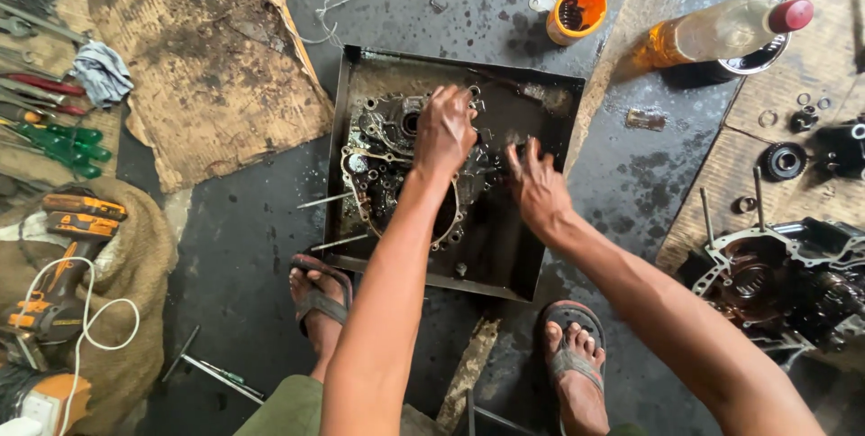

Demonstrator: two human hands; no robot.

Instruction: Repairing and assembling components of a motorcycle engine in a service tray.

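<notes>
Left hand (443,130) rests knuckles-up on the oily grey metal engine cover (396,175), fingers curled down over its upper rim; I judge it a clamping hold, though the fingertips are hidden under my hand and I cannot confirm what they pinch. My right hand (538,186) lies just beside it, fingers spread and slack, pressed flat on the wet floor of the shallow dark square metal tray (541,103), holding nothing.

The cover lies flat in the left half of that tray, directly beneath my left hand and to the left of my right. Its long axis runs away from me, from the near rim toward the far rim. My left hand is the nearer: it is already on the part, whereas my right is alongside it and apart.

Two thin steel rods (326,200) project from the cover over the tray's left edge. Beyond the tray's far rim stands an orange plastic cup (575,13), and to its right a clear bottle of amber liquid with a red cap (721,32) lies tilted. A second engine casing (775,278) sits on my right, well apart.
</notes>
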